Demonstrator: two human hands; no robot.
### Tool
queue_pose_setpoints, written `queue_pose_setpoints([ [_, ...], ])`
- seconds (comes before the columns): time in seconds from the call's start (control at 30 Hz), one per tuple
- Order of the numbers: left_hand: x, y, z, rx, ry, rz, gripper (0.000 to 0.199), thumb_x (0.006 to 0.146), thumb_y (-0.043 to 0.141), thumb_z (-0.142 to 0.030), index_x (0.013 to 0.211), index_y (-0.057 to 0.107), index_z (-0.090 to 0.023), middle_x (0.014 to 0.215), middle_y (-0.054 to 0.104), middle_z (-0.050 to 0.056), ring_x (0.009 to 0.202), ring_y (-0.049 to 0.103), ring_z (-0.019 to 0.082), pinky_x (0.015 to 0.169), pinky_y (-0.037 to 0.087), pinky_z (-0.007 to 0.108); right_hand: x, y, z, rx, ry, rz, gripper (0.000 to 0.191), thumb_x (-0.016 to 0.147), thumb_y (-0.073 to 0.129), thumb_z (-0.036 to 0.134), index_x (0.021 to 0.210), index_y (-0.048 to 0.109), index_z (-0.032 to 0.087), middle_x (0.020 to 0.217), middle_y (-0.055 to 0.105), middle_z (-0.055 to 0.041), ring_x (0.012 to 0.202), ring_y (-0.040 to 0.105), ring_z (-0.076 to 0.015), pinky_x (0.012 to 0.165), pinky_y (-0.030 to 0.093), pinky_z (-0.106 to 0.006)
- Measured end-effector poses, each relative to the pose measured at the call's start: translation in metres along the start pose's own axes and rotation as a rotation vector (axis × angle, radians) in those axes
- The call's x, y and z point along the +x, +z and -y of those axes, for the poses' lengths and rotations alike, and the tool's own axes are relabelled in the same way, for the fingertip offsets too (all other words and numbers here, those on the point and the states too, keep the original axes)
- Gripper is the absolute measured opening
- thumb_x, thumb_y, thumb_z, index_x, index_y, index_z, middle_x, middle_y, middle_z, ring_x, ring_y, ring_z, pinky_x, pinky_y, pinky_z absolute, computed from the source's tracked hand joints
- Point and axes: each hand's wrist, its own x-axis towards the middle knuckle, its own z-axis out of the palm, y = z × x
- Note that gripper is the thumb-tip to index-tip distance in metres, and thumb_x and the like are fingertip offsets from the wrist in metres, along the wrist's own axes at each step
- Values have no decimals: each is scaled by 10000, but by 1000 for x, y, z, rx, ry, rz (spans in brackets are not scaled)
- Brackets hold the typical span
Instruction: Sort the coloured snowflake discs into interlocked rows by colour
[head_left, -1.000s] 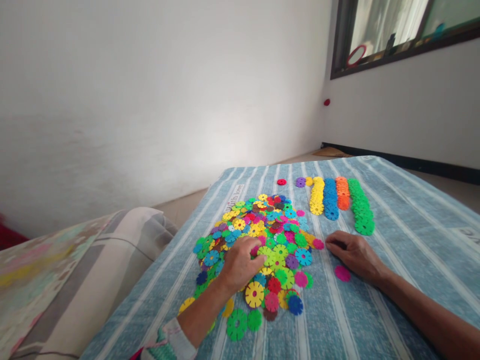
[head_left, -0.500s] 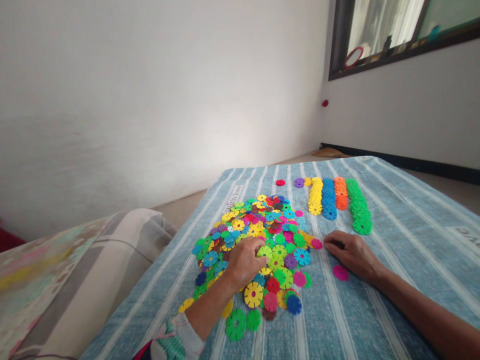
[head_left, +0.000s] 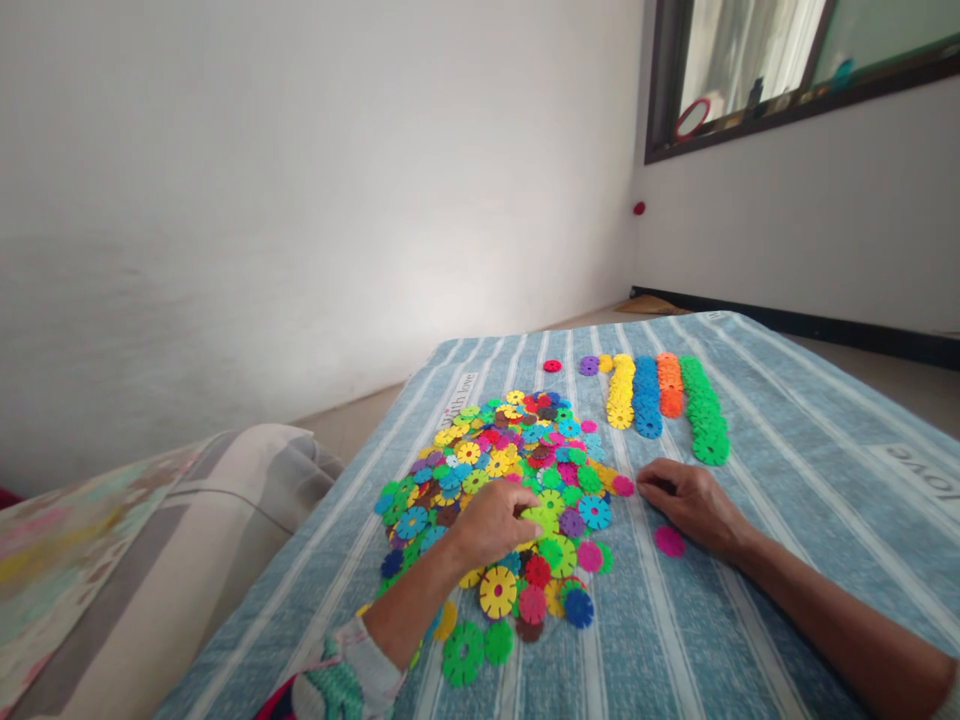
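A wide pile of toothed plastic discs point(head_left: 498, 592) in many colours lies in front of me. My left hand point(head_left: 491, 522) is over the middle of it, palm down, its thumb and fingers curled in beside a lime-green disc point(head_left: 550, 502). Whether a disc is in that pinch cannot be made out. To the right of the pile my right hand point(head_left: 694, 505) rests on the cloth, with thumb and fingertips pressed together. Anything between those fingertips is hidden. A pink disc point(head_left: 623, 486) lies just left of them, and another pink disc point(head_left: 670, 542) is below the hand.
Overlapping rows of yellow discs point(head_left: 620, 395), blue discs point(head_left: 647, 400), orange discs point(head_left: 670, 385) and green discs point(head_left: 705, 415) lie farther back. Left of them are a purple disc point(head_left: 589, 366) and a red disc point(head_left: 552, 366). A striped cloth point(head_left: 810, 480) covers the surface.
The view has swung slightly to the right. My left hand has shifted a little rightward and towards me over the pile, covering a lime-green disc. My right hand stays in place.
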Motion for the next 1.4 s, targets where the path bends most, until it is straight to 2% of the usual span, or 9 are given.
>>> queue_pose_setpoints([
  [0.13, 3, -2, -6, 207, 32, 6, 90, 693, 566, -244, 617, 577, -199, 564, 484, -37, 596, 504, 144, 535, 305, 230, 1, -1, 2, -4, -15, -12, 189, 830, 475, 297, 781, 634, 207, 742, 667, -15, 699, 623, -171, 647, 452, -284],
  [0.27, 1, -4, -6, 349, 61, 44, 136, 745, 543, -281, 788, 648, -207, 766, 641, 36, 808, 612, 233, 695, 414, 287, 3, 0, 4, -7, -10, -22, 168, 820, 487, 272, 763, 628, 199, 726, 662, -13, 694, 621, -166, 642, 444, -273],
  [0.4, 1, -8, -8, 367, 79, 98, 180, 769, 526, -286, 861, 661, -211, 913, 663, 73, 983, 603, 269, 821, 436, 326, 4, -1, 5, -9, -17, -34, 174, 820, 486, 259, 752, 631, 192, 728, 661, -21, 697, 616, -167, 648, 445, -271],
  [0.63, 1, -14, -18, 377, 72, 116, 66, 732, 535, -238, 710, 591, -211, 833, 626, 44, 913, 604, 246, 791, 451, 303, 4, -2, 7, -21, -23, -42, 165, 820, 499, 258, 768, 643, 194, 754, 674, -25, 716, 625, -168, 667, 453, -266],
  [0.83, 1, -13, -18, 365, 85, 114, 40, 715, 548, -233, 692, 570, -209, 836, 611, 51, 928, 588, 245, 788, 447, 313, 4, -1, 7, -18, -26, -44, 161, 819, 499, 250, 763, 640, 196, 749, 673, -22, 712, 624, -170, 662, 451, -268],
  [1.07, 2, -10, -13, 323, 77, 103, 60, 693, 570, -245, 730, 596, -206, 889, 624, 62, 1006, 581, 270, 853, 443, 340, 4, -1, 6, -24, -29, -51, 168, 818, 500, 255, 761, 647, 200, 749, 681, -25, 707, 625, -171, 663, 454, -269],
  [1.4, 5, -8, -12, 288, 32, 110, 239, 650, 609, -242, 886, 617, -203, 952, 637, 70, 1015, 566, 263, 872, 437, 334, 4, -1, 6, -14, -26, -47, 164, 816, 498, 248, 749, 641, 201, 732, 671, -18, 700, 623, -170, 652, 452, -269],
])
